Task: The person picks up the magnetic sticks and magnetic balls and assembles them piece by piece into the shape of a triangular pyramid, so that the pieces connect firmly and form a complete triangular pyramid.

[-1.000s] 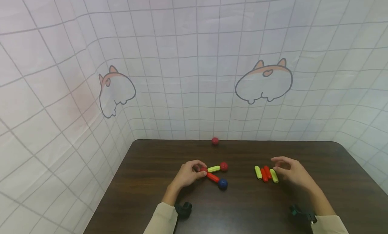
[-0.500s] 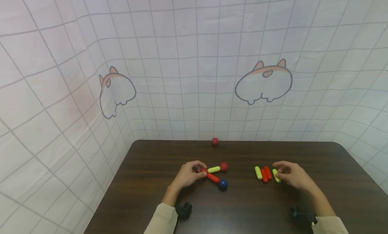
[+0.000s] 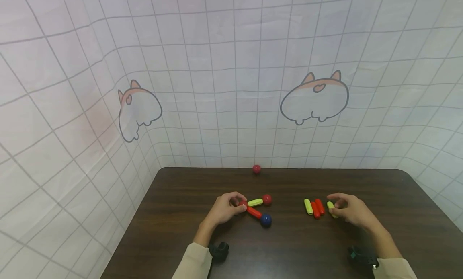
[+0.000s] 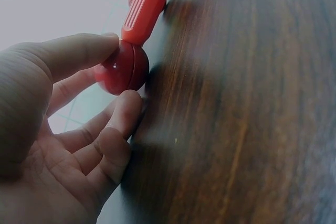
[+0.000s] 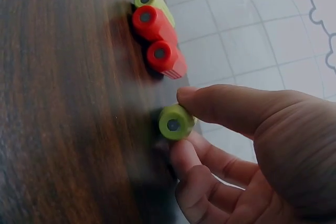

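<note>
Behind everything hangs a creased, pale gridded cloth point(image 3: 217, 110); before it spreads the dark wood-grain table point(image 3: 289, 247). Your right hand point(image 3: 352, 210) pinches the right-hand lime rod point(image 3: 330, 206) between thumb and fingers. That rod lies just left of your palm, its long axis running away from you and slightly leftward; your right hand is by far the nearer. Well to the left, your left hand point(image 3: 225, 208) grips the apex ball point(image 4: 122, 71), red and seamed, of a V-shaped assembly. From it the joined lime rod point(image 3: 255, 202) and joined red rod point(image 3: 254, 212) splay rightward to an end red ball point(image 3: 267, 199) and a blue ball point(image 3: 265, 220). Beside your right hand lie a loose lime rod point(image 3: 308, 206) and two loose red rods point(image 3: 316, 210). The rods look like faceted plastic, the red ones grooved; the balls are glossy. Smallest are the dark round insets point(image 5: 174, 125) in the rod ends.
</note>
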`<state>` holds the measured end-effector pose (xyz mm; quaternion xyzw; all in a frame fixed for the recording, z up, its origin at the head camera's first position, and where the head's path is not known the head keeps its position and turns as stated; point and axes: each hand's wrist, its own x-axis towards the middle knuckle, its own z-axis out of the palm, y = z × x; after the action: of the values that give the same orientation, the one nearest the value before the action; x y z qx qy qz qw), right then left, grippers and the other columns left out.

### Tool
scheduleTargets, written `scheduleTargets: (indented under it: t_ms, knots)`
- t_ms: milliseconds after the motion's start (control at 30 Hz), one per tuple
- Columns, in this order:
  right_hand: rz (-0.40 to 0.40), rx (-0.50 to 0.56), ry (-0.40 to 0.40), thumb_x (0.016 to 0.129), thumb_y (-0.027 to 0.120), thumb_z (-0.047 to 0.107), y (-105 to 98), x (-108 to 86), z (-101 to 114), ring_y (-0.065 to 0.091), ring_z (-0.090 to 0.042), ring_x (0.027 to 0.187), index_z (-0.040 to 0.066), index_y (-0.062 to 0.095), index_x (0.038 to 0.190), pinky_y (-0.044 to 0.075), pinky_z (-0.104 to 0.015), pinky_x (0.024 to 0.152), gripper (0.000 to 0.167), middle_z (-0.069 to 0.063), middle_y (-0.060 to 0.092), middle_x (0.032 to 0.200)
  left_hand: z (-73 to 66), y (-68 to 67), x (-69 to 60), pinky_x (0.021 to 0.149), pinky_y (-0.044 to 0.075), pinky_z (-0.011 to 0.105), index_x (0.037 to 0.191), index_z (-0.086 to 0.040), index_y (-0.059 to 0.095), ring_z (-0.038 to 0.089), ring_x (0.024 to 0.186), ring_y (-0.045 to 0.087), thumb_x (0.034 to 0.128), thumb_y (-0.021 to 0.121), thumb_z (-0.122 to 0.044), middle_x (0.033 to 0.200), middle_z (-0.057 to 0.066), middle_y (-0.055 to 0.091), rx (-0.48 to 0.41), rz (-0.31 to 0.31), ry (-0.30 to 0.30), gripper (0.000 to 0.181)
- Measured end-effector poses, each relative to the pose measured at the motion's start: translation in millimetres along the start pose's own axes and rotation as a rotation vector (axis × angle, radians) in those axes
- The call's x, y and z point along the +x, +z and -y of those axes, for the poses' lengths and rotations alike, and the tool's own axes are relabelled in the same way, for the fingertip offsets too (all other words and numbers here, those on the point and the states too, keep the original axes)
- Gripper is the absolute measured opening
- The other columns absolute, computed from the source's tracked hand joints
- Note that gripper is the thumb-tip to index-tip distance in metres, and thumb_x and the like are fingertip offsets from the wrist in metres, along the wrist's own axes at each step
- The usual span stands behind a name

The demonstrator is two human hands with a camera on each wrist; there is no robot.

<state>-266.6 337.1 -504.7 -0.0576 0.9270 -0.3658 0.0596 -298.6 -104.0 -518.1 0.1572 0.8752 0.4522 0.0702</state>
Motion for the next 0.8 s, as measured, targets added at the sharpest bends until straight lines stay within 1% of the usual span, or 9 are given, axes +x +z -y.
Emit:
scheduleTargets:
  t_ms: [67,167,267,333,467,533,600,700,800]
  knots:
    - [-0.006,-0.025,0.008,0.092,0.076,0.021,-0.3,0.1,0.5,0.052,-0.014,0.067,0.004,0.062,0.135,0.046,-0.029,0.057,0.048,-0.007,0.065,0.099,-0.7,-0.1,-0.3,0.061,0.043,0.029,0.113,-0.019,0.074,0.015,0.073,0.055,0.0918,0.078,-0.027,0.09,0.001,0.064,0.003,0.0,-0.001,0.023]
    - [-0.016,-0.07,-0.009,0.09,0.077,0.021,-1.7,-0.1,0.4,0.048,-0.016,0.068,0.005,0.063,0.133,0.04,-0.031,0.059,0.047,-0.006,0.066,0.098,-1.1,0.1,-0.5,0.061,0.042,0.029,0.113,-0.019,0.074,0.015,0.073,0.055,0.0916,0.078,-0.027,0.09,0.001,0.064,0.007,-0.004,0.0,0.023]
    - [-0.026,-0.094,-0.025,0.087,0.079,0.018,-2.9,-0.7,0.1,0.042,-0.015,0.065,0.006,0.067,0.129,0.034,-0.031,0.06,0.046,-0.005,0.066,0.097,-1.1,0.3,-0.5,0.061,0.043,0.029,0.112,-0.019,0.074,0.015,0.073,0.055,0.0915,0.078,-0.027,0.09,0.001,0.065,0.01,-0.005,0.001,0.023]
    - [-0.024,-0.1,-0.046,0.086,0.079,0.016,-3.4,-1.2,-1.0,0.04,-0.013,0.063,0.006,0.068,0.128,0.033,-0.03,0.059,0.044,-0.005,0.067,0.096,-0.8,0.4,-0.3,0.061,0.043,0.029,0.112,-0.02,0.074,0.015,0.073,0.055,0.0915,0.078,-0.027,0.09,0.001,0.065,0.01,-0.005,-0.001,0.022]
    - [-0.017,-0.087,-0.048,0.086,0.077,0.011,-4.1,-2.1,-3.6,0.037,-0.011,0.057,0.009,0.069,0.127,0.034,-0.029,0.055,0.041,-0.01,0.068,0.102,0.3,1.1,0.4,0.061,0.043,0.029,0.111,-0.022,0.074,0.015,0.072,0.056,0.0914,0.078,-0.028,0.09,0.001,0.065,0.008,-0.003,-0.004,0.021]
    - [-0.02,-0.078,-0.049,0.087,0.075,0.01,-5.1,-2.8,-4.1,0.039,-0.012,0.058,0.009,0.07,0.126,0.035,-0.03,0.056,0.04,-0.014,0.068,0.106,0.6,1.5,0.7,0.06,0.043,0.029,0.111,-0.021,0.074,0.015,0.072,0.056,0.0913,0.078,-0.028,0.09,0.001,0.065,0.006,-0.003,-0.004,0.021]
    - [-0.027,-0.075,-0.053,0.088,0.074,0.009,-6.7,-3.5,-4.0,0.044,-0.014,0.062,0.009,0.07,0.126,0.037,-0.032,0.057,0.039,-0.018,0.068,0.11,0.6,1.8,1.1,0.06,0.043,0.029,0.111,-0.021,0.074,0.014,0.071,0.057,0.0912,0.078,-0.028,0.089,0.001,0.065,0.001,-0.003,-0.004,0.021]
    - [-0.035,-0.05,-0.058,0.09,0.073,0.009,-9.4,-5.6,-2.3,0.05,-0.015,0.062,0.008,0.068,0.128,0.043,-0.032,0.055,0.039,-0.022,0.067,0.114,0.4,2.2,1.8,0.06,0.044,0.029,0.112,-0.021,0.074,0.014,0.07,0.058,0.0912,0.078,-0.028,0.089,0.001,0.065,-0.007,0.001,-0.006,0.022]
    - [-0.042,-0.016,-0.056,0.091,0.072,0.009,-10.8,-7.0,-0.8,0.051,-0.012,0.054,0.007,0.067,0.13,0.046,-0.029,0.05,0.039,-0.022,0.066,0.116,0.1,2.4,2.4,0.06,0.044,0.029,0.112,-0.021,0.074,0.014,0.07,0.058,0.0913,0.078,-0.028,0.089,0.001,0.064,-0.009,0.001,-0.008,0.022]
